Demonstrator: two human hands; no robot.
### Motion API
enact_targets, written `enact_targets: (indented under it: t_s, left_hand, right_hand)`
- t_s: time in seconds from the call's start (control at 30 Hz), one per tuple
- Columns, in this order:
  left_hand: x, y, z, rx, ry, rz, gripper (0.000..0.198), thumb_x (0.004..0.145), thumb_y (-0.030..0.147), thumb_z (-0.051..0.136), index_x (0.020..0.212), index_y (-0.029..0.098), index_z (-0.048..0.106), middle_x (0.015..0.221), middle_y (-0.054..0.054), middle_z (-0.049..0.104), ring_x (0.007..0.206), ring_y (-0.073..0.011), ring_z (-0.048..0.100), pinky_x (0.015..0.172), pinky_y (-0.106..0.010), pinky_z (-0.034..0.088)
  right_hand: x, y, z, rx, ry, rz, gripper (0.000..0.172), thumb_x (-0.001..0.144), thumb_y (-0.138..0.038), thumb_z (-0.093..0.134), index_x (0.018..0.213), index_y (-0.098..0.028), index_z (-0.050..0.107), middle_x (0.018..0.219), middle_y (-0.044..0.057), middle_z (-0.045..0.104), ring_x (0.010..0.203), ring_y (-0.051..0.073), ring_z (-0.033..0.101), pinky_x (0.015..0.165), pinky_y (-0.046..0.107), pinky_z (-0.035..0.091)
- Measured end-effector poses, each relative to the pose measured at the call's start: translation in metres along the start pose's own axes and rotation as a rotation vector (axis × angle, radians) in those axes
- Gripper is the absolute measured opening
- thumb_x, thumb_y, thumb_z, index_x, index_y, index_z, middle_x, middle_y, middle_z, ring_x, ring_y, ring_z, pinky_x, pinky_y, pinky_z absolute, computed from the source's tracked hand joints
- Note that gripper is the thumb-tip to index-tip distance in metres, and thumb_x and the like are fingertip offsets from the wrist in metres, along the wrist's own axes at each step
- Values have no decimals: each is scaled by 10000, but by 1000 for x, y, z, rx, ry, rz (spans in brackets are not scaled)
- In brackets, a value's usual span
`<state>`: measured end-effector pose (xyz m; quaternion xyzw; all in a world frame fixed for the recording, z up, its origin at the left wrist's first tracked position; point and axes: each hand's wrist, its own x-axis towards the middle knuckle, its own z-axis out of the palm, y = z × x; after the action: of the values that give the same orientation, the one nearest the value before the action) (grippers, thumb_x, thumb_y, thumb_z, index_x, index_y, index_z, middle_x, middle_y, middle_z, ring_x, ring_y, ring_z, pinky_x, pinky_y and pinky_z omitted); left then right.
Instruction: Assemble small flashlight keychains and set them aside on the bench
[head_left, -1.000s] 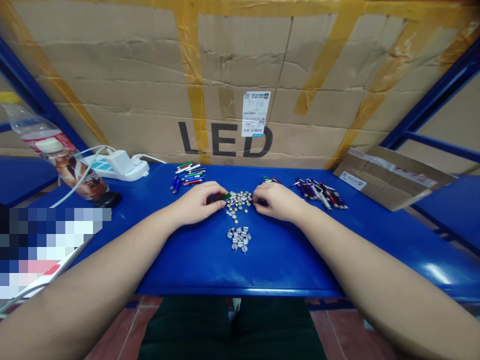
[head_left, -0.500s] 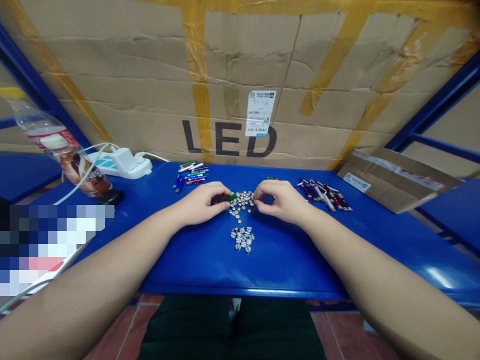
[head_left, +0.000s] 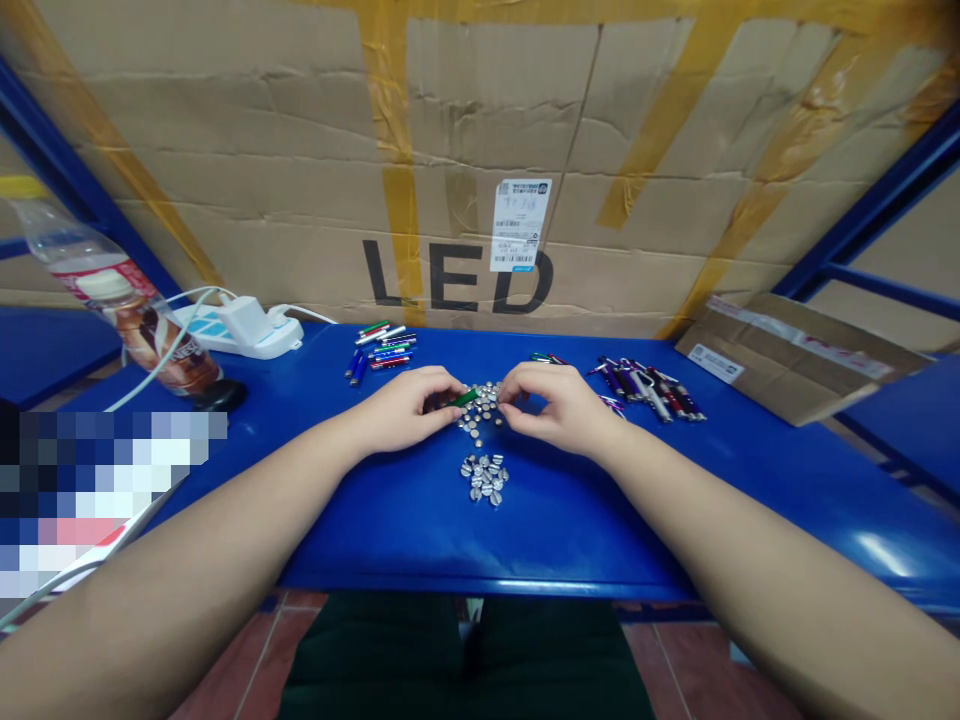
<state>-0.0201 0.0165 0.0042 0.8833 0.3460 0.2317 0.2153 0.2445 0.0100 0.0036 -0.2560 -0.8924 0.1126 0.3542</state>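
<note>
My left hand (head_left: 409,408) pinches a green tube (head_left: 466,397) between thumb and fingers, its end pointing right. Just right of it, my right hand (head_left: 551,402) has its thumb and index finger close together; anything between them is too small to name. Small round silver cells (head_left: 475,433) lie between and below the hands. Nearer the front edge is a cluster of ridged silver discs (head_left: 486,478). Coloured tubes (head_left: 386,350) lie behind my left hand. Beyond my right hand sits a pile of coloured metal pieces (head_left: 652,390).
A large cardboard box (head_left: 300,180) stands along the back of the blue table (head_left: 420,540). On the left are a power strip (head_left: 277,335) with white cables and a leaning brown drink bottle (head_left: 161,340). A smaller cardboard box (head_left: 795,350) is at the right.
My right hand has moved slightly left, closer to the green tube. My left hand still holds the tube in nearly the same place.
</note>
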Motion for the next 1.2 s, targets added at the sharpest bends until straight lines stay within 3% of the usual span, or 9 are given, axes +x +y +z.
enact_targets:
  t_s: [1.2]
  left_hand:
    - [-1, 1, 3, -51, -28, -5, 210, 930, 320, 659, 1068, 171, 712, 977, -49, 668, 828, -178, 630, 726, -299, 503]
  right_hand:
    - [-1, 4, -1, 21, -106, 68, 86, 915, -177, 639, 839, -196, 674, 844, 41, 720, 769, 173, 646, 752, 317, 502]
